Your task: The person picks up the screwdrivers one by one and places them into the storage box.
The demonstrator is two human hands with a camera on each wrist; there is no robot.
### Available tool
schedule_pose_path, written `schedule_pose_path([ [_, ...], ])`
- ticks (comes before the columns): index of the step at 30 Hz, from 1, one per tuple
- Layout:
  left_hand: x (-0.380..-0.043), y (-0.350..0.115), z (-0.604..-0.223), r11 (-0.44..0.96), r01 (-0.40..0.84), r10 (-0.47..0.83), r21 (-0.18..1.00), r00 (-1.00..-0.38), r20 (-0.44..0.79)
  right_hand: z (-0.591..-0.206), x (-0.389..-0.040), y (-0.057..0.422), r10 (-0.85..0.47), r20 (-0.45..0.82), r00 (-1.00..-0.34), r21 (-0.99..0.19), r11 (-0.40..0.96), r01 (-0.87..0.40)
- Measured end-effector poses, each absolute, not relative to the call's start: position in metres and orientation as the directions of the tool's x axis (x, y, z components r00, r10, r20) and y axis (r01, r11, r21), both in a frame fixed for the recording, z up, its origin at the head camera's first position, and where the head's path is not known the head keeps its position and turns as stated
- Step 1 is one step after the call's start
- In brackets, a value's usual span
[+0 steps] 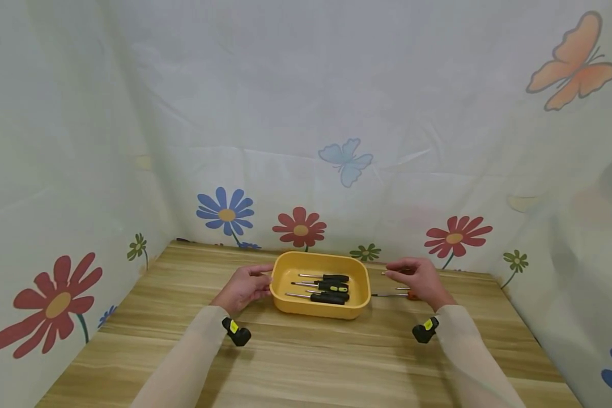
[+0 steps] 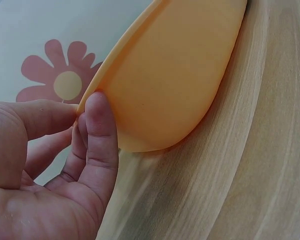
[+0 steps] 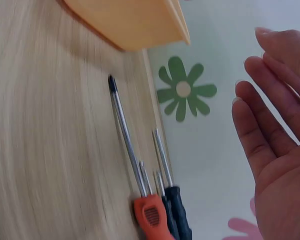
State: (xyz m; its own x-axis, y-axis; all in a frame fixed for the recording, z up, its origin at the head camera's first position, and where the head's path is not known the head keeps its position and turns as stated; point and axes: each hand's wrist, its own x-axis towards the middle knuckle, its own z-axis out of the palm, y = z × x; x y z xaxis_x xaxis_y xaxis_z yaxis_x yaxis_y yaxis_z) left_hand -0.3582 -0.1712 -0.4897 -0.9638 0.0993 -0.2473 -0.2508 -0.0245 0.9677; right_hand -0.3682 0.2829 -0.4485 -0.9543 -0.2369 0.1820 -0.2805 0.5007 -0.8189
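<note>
Two hands: left hand (image 1: pixel 245 288) pinches yellow tray (image 1: pixel 311 309), right hand (image 1: pixel 422 276) half-spread.

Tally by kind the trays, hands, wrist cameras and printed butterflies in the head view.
Yellow tray: 1
Hands: 2 (left hand, right hand)
Wrist cameras: 2 (left camera, right camera)
Printed butterflies: 2 (orange butterfly, blue butterfly)
Total: 7
The screwdrivers are left out: they overlap, so their exact count is unsure.

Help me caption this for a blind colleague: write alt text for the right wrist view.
An open right hand near an orange-handled screwdriver and black-handled screwdrivers lying on a wood-grain tabletop. A yellow-orange tub shows at the top.
</note>
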Motion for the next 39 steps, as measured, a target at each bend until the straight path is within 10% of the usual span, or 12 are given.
schedule_pose_path([
  [39, -0.358, -0.169, -0.491, -0.024, -0.259, 0.078, 0.966, -0.963, -0.256, -0.492, -0.363, 0.382, -0.071, 0.118, -0.990, -0.727, 0.674, -0.135],
])
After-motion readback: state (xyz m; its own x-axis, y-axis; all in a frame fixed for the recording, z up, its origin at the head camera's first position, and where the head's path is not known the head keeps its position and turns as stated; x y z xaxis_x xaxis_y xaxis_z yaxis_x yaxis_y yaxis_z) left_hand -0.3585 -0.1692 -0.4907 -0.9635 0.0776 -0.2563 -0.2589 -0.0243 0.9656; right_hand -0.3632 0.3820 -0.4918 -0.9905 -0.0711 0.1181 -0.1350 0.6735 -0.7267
